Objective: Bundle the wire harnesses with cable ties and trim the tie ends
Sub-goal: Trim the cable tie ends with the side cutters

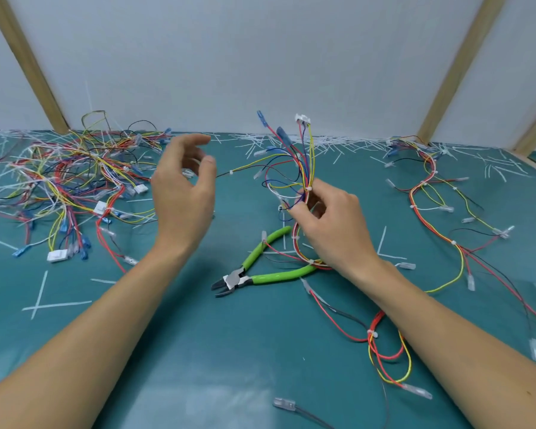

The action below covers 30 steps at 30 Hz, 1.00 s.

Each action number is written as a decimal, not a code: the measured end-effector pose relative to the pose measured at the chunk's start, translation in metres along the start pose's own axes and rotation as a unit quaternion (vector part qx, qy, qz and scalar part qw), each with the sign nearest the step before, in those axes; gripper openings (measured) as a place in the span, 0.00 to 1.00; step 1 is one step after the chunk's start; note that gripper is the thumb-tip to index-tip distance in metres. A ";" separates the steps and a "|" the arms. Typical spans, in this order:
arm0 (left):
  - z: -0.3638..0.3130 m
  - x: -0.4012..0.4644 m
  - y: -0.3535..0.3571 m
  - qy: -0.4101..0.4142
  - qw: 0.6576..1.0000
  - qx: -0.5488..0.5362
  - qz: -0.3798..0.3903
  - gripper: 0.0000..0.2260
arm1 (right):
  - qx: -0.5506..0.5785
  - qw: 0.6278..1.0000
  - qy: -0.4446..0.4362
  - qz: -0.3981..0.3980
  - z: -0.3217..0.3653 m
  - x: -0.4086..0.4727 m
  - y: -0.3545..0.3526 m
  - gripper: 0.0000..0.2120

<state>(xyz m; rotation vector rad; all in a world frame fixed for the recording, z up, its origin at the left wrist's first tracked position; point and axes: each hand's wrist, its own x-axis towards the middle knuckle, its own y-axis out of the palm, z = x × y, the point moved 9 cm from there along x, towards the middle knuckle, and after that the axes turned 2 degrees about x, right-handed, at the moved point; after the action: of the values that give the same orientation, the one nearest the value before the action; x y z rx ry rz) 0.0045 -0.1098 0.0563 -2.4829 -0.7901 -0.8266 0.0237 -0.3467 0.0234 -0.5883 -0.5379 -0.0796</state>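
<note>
Seen from a head-worn camera, two bare forearms reach over a teal work mat (174, 351). The right hand (331, 224), just right of centre, pinches a wire harness (304, 168) between thumb and curled fingers and holds it upright. Its red, yellow, blue and black wires fan toward twelve o'clock and end in a white connector (302, 119) and blue terminals. A small white cable tie (308, 189) circles the wires just above the fingertips. The lower part of the harness trails down toward five o'clock, under the right forearm.

The left hand (183, 193) is raised left of centre, fingers spread and loosely curved, holding nothing.

Green-handled flush cutters (260, 270) lie on the mat at six o'clock from the held harness, jaws pointing to the lower left, one handle passing under the harness wires.

A tangled pile of harnesses (72, 181) fills the mat at nine o'clock. Another long harness (446, 224) lies stretched out at three o'clock. White trimmed tie ends (322, 140) are scattered along the far edge, against a white wall.
</note>
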 end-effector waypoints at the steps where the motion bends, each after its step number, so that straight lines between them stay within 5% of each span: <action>1: 0.004 0.002 0.000 0.003 1.000 0.028 0.004 0.11 | 0.006 1.000 -0.007 -0.003 0.002 0.000 -0.001 0.11; 8: 0.011 -0.016 0.038 -0.004 0.982 0.042 0.182 0.09 | 0.017 0.999 -0.021 -0.024 0.005 0.000 -0.008 0.12; 15: 0.009 -0.013 0.033 -0.016 0.990 0.013 0.142 0.08 | 0.051 0.994 0.045 -0.088 -0.019 0.006 -0.023 0.12; 21: 0.006 -0.020 0.046 -0.039 0.974 -0.042 0.217 0.08 | 0.122 0.973 0.160 -0.116 -0.059 0.012 -0.027 0.11; 30: 0.015 -0.045 0.076 -0.232 0.802 -0.328 0.443 0.12 | 0.185 0.952 0.213 -0.121 -0.078 0.012 -0.024 0.07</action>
<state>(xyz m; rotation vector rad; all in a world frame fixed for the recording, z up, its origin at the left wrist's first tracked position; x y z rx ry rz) 0.0277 -0.1768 0.0015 -3.1881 0.7116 -0.1113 0.0647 -0.4088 -0.0132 -0.1252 -0.1914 -0.3247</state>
